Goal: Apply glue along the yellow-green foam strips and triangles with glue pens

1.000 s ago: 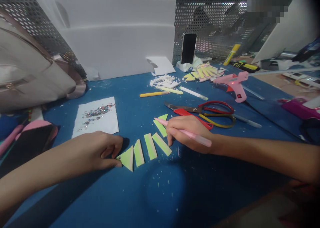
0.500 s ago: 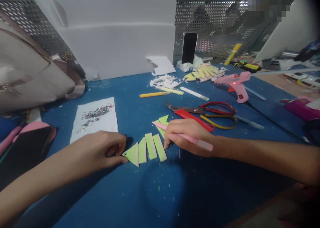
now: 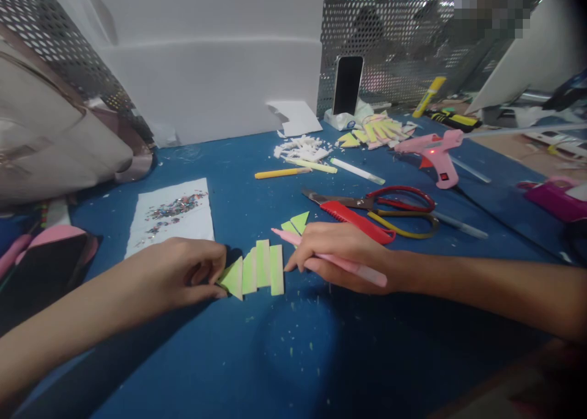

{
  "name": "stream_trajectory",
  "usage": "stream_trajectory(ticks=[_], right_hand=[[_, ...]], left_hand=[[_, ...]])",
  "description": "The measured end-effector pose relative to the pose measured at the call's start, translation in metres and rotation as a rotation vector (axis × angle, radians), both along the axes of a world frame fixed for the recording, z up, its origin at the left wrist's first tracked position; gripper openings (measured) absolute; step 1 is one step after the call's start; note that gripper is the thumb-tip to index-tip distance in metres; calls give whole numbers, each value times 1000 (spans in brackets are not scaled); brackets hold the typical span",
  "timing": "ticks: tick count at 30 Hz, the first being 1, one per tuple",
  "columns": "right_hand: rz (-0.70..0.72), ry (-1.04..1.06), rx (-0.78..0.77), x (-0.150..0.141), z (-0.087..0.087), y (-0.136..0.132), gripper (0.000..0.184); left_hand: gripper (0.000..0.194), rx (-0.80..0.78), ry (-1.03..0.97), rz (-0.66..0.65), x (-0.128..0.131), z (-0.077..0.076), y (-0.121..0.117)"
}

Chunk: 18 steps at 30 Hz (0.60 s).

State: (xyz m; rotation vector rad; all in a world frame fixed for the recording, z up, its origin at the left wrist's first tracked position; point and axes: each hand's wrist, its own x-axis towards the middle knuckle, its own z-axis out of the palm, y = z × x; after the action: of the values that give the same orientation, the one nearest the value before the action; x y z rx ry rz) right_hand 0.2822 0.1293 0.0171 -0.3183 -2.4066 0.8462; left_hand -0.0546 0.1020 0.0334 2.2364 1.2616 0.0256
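Note:
My left hand [image 3: 192, 271] is closed, its thumb and fingertips at the pointed tip of a green triangular piece [image 3: 233, 278]. Several green strips [image 3: 263, 263] lie right of that piece, side by side in a row on the blue table. In my right hand [image 3: 337, 254] is a pink marker [image 3: 353, 268], its tip pointing left above the table. A fingertip of that hand touches or nearly touches the outermost strip [image 3: 277, 270]. Beyond it lie two small green pieces [image 3: 300, 221], partly hidden by the hand and the marker.
Red-handled scissors [image 3: 403, 200] and a red cutter [image 3: 353, 219] lie behind my right hand. Farther right stands a pink glue gun [image 3: 438, 153] with its cord. White paper [image 3: 197, 223] holds beads. Markers [image 3: 282, 173], white scraps [image 3: 302, 147] and a phone [image 3: 347, 85] are farther back.
My right fingertips have moved left, and the green strips now sit closer together and straighter. The left hand and the triangular piece have shifted slightly left.

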Motion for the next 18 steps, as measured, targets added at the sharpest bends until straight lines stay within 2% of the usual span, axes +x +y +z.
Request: stream_trajectory(ticks=[2, 7, 12, 18], right_hand=[[-19, 28, -9, 0, 0, 0, 22], [-427, -67, -99, -3, -1, 0, 19], [-414, -259, -70, -6, -7, 5, 56], [-416, -246, -54, -6, -7, 5, 53]], left_hand=[[31, -2, -3, 5, -1, 8, 0], [34, 86, -27, 38, 3, 26, 2], [38, 171, -46, 55, 12, 27, -1], [44, 243, -80, 4, 16, 34, -3]])
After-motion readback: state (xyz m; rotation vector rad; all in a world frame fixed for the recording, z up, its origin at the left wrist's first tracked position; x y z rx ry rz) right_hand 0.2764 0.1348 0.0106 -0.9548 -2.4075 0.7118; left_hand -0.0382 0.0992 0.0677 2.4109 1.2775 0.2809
